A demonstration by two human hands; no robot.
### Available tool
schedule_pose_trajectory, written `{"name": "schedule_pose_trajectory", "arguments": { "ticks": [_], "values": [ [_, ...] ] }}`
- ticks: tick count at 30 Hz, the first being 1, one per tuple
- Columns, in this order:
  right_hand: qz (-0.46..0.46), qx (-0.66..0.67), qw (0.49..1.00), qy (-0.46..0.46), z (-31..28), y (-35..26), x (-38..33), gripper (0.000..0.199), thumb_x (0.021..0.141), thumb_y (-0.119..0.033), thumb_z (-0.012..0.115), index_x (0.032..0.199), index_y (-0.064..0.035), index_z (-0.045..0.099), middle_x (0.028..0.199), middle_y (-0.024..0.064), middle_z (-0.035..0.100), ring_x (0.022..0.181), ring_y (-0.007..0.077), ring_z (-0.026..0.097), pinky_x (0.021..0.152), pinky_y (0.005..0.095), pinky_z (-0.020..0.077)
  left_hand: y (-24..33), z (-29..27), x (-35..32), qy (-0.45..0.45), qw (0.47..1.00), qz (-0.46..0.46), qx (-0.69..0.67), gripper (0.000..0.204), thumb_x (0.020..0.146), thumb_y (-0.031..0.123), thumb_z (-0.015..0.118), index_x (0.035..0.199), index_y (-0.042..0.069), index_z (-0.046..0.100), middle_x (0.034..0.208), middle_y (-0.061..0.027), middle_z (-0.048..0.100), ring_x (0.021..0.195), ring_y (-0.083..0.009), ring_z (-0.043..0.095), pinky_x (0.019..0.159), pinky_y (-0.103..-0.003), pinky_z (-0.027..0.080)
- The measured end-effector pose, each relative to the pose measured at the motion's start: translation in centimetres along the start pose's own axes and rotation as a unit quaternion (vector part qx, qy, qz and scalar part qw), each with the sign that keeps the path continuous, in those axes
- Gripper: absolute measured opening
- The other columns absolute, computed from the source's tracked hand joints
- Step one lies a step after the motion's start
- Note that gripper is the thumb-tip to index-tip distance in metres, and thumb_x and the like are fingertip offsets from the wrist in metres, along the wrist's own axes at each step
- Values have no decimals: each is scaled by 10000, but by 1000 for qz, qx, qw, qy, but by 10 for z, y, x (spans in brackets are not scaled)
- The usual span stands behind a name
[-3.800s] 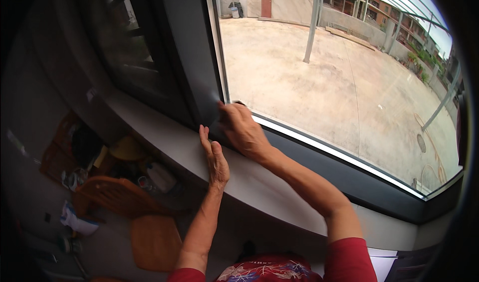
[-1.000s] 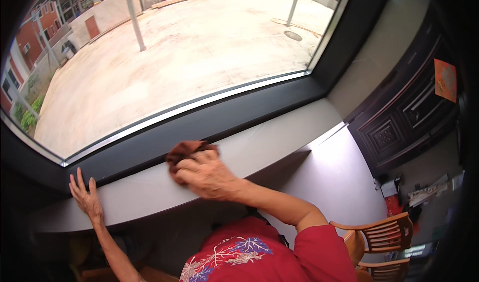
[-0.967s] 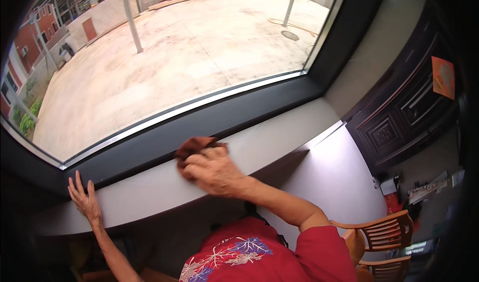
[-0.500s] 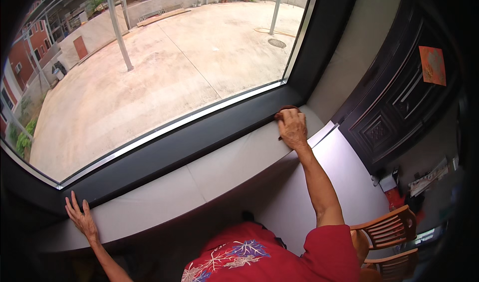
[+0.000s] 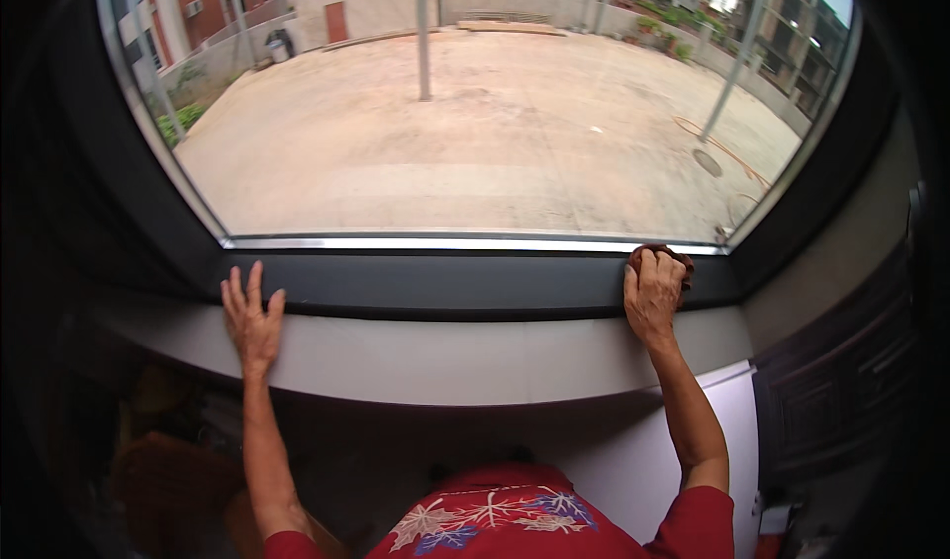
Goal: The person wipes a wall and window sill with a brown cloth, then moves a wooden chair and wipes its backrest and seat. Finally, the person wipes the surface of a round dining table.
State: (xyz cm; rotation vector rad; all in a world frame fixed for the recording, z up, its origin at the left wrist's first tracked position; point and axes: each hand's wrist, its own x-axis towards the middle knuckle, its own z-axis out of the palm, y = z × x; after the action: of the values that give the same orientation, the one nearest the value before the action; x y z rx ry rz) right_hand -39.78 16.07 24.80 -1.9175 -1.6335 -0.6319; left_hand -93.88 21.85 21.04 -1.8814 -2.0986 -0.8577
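A wide window (image 5: 495, 163) fills the upper part of the view, looking onto a pale concrete yard, and along its bottom runs a broad dark frame (image 5: 426, 287). Below the frame, a light grey sill (image 5: 426, 351) curves across from side to side, its curve at least partly from the lens. A white panel (image 5: 717, 440) stands under the sill's right end, and the person's red shirt (image 5: 505, 519), printed with white and blue leaves, shows at the bottom. The left hand (image 5: 255, 326) is open with nothing in it: its fingers are spread and lie on the dark frame near the left corner, while the heel of the hand is over the grey sill. The right hand (image 5: 653, 297) is closed over a cloth (image 5: 685, 262), its fingers bent and bunched on top, with the wrist over the sill; how firmly it squeezes cannot be told. A bright metal strip (image 5: 445, 245) edges the bottom of the glass. The cloth is on the dark frame near the right corner, its upper edge at the metal strip. It is dark reddish brown, soft and crumpled, with folds showing above the fingers and past their right side; the rest is hidden beneath the hand.
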Motion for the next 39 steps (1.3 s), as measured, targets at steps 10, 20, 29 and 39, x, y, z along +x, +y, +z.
{"name": "schedule_pose_trajectory", "arguments": {
  "ticks": [10, 20, 29, 39],
  "values": [
    [-273, 226, 927, -124, 6, -218, 6, 333, 726, -66, 681, 1042, -48, 576, 1096, 178, 517, 1022, 352, 473, 885, 436, 401, -17, -7, -2, 58, 923, -48, -378, 601, 988, 486, 214, 1369, 74, 431, 1415, -105, 422, 1380, -303, 224, 1124, -381, 150],
    [-470, 333, 817, -17, 53, -421, 7, 294, 815, -177, 551, 1082, -54, 563, 1103, 102, 525, 1035, 255, 500, 821, 367, 396, -2, -23, -3, 41, 836, -69, -543, 821, 918, 663, 97, 1443, 54, 266, 1489, -156, 274, 1388, -239, 215, 1133, -370, 71],
    [-524, 308, 793, -34, 43, -347, 29, 260, 784, -200, 634, 1038, -171, 584, 1049, 12, 538, 950, 207, 515, 744, 438, 414, -9, -26, -8, 96, 851, -88, -508, 746, 949, 600, 218, 1439, 40, 272, 1503, -172, 207, 1386, -268, 203, 1122, -373, 137],
    [-393, 325, 793, 333, -39, -487, 150, 583, 609, -88, 749, 1149, -121, 530, 1238, 109, 450, 1161, 329, 446, 896, 417, 413, 1, -27, -3, -31, 970, -118, -209, 872, 849, 748, 237, 1440, 109, 276, 1510, -198, 150, 1411, -359, 48, 1110, -521, 85]
  ]
}}
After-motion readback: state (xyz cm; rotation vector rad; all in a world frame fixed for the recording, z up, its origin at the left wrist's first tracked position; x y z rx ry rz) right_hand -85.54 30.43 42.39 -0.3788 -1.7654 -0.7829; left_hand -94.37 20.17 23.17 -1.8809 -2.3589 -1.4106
